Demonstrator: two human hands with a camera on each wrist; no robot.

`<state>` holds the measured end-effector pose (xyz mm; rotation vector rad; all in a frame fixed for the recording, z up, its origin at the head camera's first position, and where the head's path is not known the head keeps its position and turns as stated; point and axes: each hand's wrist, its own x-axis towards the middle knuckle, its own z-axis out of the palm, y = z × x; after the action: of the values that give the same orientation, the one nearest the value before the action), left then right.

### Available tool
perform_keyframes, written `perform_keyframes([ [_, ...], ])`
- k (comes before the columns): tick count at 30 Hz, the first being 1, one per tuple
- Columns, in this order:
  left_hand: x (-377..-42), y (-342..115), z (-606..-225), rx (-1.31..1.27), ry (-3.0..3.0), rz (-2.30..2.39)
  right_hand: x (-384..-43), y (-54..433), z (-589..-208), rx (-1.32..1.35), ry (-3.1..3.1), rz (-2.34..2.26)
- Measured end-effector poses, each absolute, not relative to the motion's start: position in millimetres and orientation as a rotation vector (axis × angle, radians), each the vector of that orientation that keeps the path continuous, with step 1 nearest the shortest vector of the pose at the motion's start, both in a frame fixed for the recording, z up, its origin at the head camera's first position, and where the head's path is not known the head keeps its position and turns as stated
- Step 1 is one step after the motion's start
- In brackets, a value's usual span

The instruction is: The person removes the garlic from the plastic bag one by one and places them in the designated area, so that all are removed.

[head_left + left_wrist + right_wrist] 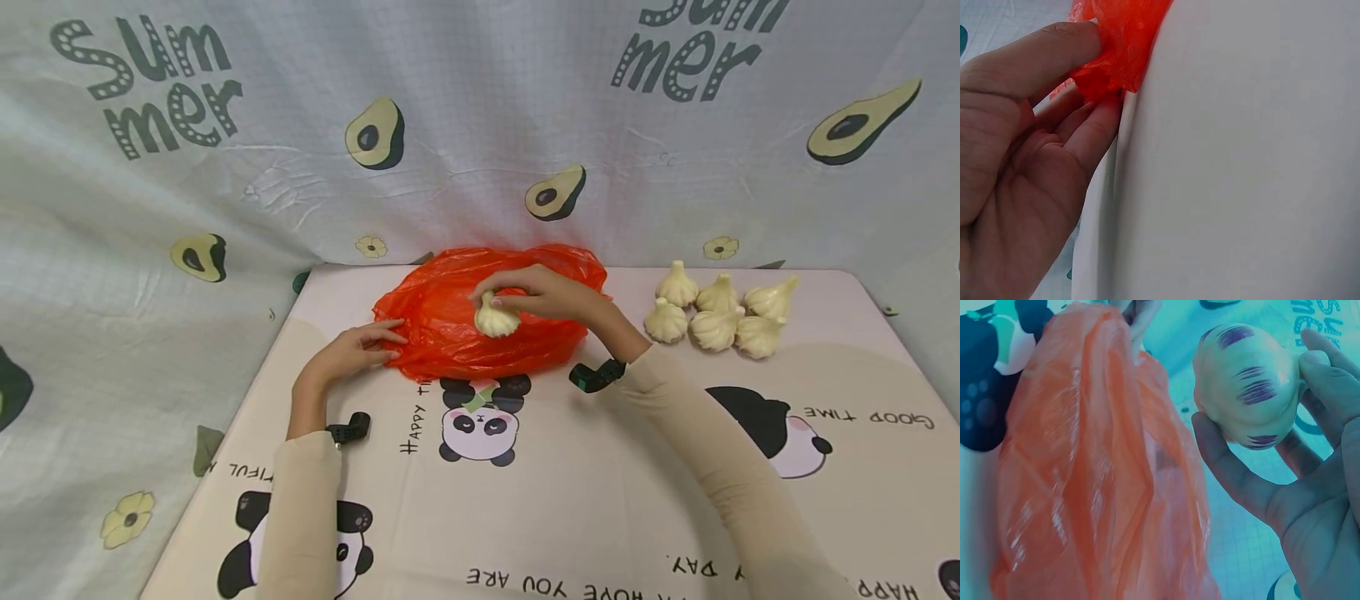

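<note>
A red plastic bag (442,337) lies spread near the back edge of the table, thin and crumpled. At its left edge my left hand (348,353) pinches the film between thumb and fingers; the left wrist view shows the gathered bag edge (1127,47) there. Over the bag's middle, my right hand (553,293) holds a garlic bulb (496,320) by its stem end, root side down. Purple streaks mark that pale bulb (1241,384) in the right wrist view, where it is apart from the bag.
Several more garlic bulbs (715,328) sit grouped at the back right of the table. A panda-print cloth (570,500) covers the tabletop. Behind it hangs a white curtain (465,100) with avocado prints, close to the table's back edge.
</note>
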<state>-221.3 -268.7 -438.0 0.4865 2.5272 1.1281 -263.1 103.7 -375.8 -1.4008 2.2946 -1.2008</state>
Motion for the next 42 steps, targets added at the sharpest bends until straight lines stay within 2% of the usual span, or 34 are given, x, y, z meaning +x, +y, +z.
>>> perform_keyframes([
  [6, -224, -273, -445, 0.485, 2.532, 1.128, -258, 122, -379, -1.410, 2.319, -1.226],
  [27, -227, -272, -445, 0.482, 2.523, 1.118, -228, 190, -383, -1.163, 2.582, -1.225],
  [42, -226, -271, -444, 0.478, 2.547, 1.093, -214, 212, -385, -1.108, 2.692, -1.255],
])
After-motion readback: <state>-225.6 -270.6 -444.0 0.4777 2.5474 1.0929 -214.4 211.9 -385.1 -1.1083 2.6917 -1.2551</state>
